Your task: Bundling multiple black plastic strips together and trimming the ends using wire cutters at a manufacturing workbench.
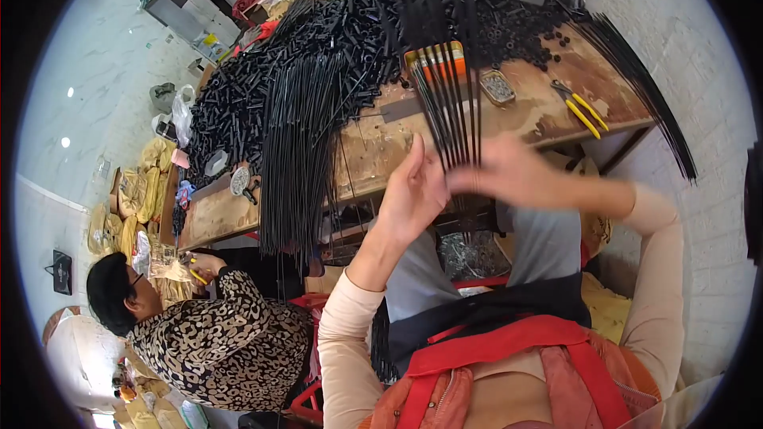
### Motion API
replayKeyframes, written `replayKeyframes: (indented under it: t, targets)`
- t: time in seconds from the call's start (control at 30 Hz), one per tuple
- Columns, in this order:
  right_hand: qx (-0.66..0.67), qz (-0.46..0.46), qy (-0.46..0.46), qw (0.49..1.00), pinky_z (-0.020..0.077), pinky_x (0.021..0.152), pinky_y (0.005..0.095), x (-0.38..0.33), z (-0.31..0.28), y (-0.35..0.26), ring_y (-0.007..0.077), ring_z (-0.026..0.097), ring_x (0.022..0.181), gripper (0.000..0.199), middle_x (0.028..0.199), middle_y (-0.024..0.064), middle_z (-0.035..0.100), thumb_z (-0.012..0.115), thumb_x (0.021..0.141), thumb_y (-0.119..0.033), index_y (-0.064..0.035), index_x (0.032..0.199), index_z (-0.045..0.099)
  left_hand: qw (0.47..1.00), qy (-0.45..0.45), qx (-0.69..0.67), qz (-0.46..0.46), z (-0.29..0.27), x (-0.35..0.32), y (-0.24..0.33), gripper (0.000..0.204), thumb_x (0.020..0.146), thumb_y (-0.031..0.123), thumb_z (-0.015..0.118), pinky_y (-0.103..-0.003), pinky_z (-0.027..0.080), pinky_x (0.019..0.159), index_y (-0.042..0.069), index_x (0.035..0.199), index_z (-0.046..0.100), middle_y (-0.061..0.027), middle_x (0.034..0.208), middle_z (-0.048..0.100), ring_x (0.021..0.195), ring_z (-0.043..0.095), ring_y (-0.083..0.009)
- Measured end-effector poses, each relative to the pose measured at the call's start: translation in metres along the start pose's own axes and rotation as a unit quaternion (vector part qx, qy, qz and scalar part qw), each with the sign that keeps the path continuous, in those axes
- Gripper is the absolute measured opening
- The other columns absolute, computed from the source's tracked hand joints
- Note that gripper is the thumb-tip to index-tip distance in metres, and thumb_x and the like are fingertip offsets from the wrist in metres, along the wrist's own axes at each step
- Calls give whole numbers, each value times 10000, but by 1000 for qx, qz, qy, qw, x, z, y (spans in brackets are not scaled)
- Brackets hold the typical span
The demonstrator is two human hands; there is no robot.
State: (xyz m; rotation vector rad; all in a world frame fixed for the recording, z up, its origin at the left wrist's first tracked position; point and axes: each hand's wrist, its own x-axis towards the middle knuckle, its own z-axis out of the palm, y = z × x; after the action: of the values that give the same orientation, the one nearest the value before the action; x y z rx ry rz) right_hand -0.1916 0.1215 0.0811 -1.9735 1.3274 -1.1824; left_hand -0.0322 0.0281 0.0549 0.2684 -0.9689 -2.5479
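Note:
Both my hands are raised in front of me at a wooden workbench. My right hand pinches a fan of thin black rods that stand up and away from me. My left hand is held flat beside the bottom of the rods, fingers together, touching or almost touching them. A large bundle of the same black rods hangs over the near edge of the bench to my left. A heap of short black tubes covers the far side of the bench.
Yellow-handled pliers and a small tin of metal parts lie on the bench at right. More black rods overhang its right end. A person in a leopard-print top sits at lower left. Yellow bags are stacked by the left wall.

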Motion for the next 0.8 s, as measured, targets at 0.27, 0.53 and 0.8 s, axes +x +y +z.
replayKeyframes:
  t: [0.27, 0.53, 0.8]
  targets:
    - [214, 123, -108, 963, 497, 824, 263, 19, 49, 85, 134, 672, 905, 179, 958, 67, 713, 609, 908, -165, -23, 998, 669, 999, 36, 25, -22, -130, 112, 47, 445, 1020, 358, 369, -379, 514, 907, 7, 1275, 470, -178, 1184, 602, 1095, 596, -277]
    - [173, 98, -116, 973, 476, 820, 259, 42, 67, 137, 117, 649, 872, 160, 928, 30, 704, 566, 931, -158, -48, 1004, 657, 988, 86, 31, 121, -184, 130, 40, 619, 973, 40, 424, -294, 436, 978, 9, 1497, 95, -181, 1434, 395, 1303, 428, -234]
    - [285, 90, -79, 951, 483, 892, 316, 61, 51, 133, 158, 634, 968, 184, 979, 87, 679, 491, 963, -99, 12, 1024, 624, 876, 255, 271, 307, -137, 77, 34, 343, 983, 113, 450, -342, 355, 1059, -1, 1307, 458, -141, 1324, 503, 1226, 478, -216]
